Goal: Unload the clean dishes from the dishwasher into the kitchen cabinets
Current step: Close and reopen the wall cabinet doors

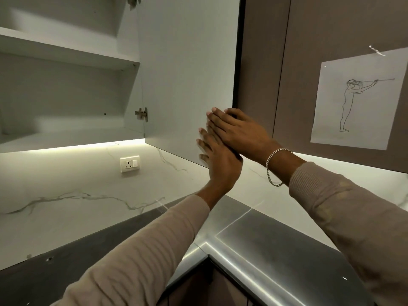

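Two hands lie flat against the inner face of the open door (187, 74) of a wall cabinet (66, 89), which hangs at upper left above the worktop (276, 250). The cabinet is matte white inside, with plain, straight-edged shelves (66, 51) and a small metal hinge (141, 113) where the door meets the carcass; the door's outer edge is dark. The left hand (217, 161) presses near the door's lower free corner, its fingers (204, 142) straight and slightly spread. The right hand (237, 129) rests just above and partly over it, fingers (217, 118) straight and close together, holding nothing. A silver chain bracelet (272, 166) circles the right wrist, and both arms wear ribbed beige sleeves (143, 250). The worktop is brushed steel at the corner and dark stone on the left. The backsplash (77, 195) is veined white marble with a white socket (129, 163), and a sheet of paper (357, 102) with a line drawing hangs on the brown neighbouring door.
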